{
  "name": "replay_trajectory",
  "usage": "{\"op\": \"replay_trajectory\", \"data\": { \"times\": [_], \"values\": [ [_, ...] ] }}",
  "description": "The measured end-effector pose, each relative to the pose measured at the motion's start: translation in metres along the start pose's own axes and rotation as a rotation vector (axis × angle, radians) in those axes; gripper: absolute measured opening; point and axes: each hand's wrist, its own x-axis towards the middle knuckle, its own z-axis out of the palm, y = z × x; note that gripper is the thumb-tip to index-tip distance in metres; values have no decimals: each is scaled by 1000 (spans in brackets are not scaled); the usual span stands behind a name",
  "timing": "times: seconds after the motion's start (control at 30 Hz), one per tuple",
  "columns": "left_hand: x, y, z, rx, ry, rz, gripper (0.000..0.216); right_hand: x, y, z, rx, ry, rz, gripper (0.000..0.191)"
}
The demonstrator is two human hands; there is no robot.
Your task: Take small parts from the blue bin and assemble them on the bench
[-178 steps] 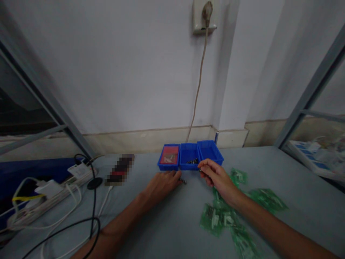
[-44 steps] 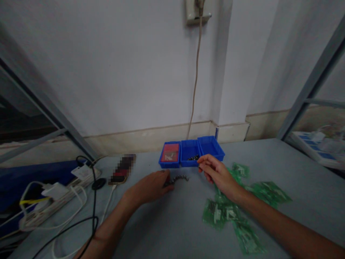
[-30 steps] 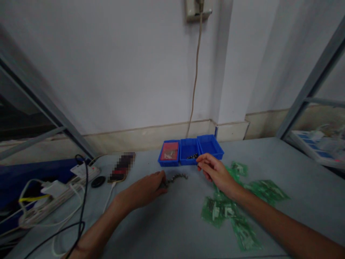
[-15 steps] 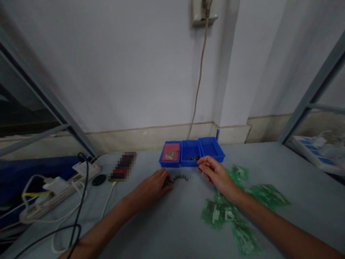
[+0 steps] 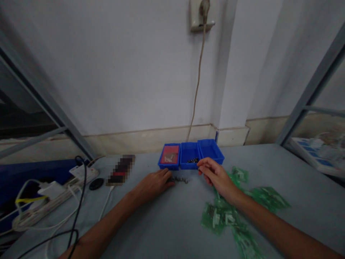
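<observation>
On the grey table (image 5: 151, 226), green packets (image 5: 269, 198) lie nearer and rightward of the middle blue bin (image 5: 188, 147). By its near right corner, the right hand (image 5: 215, 175) pinches what looks like a small dark piece (image 5: 199, 169). In front of it, the left hand (image 5: 155, 182) covers one end of a row of metal parts (image 5: 181, 179), its grip hidden. A light, low touch should stop the row scattering.

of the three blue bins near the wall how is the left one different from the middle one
The left bin holds a flat red insert with a clear packet; the middle bin holds small dark metal pieces.
The left bin's floor is mostly covered; the middle bin's blue floor shows widely behind the pieces.
Both are blue and open-topped.
</observation>
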Motion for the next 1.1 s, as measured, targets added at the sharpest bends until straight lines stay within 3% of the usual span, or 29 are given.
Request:
{"op": "replay_trajectory", "data": {
  "times": [0.23,0.5,0.83,1.1],
  "values": [
    [0,7,-3,-27,55,-29,33,-1,-1,1,1,14,30,24],
    [4,8,9,-109,90,2,25,-2,-5,2,6,12,26,28],
    [0,11,6,-156,184,67,16,-5,-3,4,17,-9,37,29],
    [0,13,5,-169,161,36,15,-4,-4,3,6,6,32,27]
  ]
}}
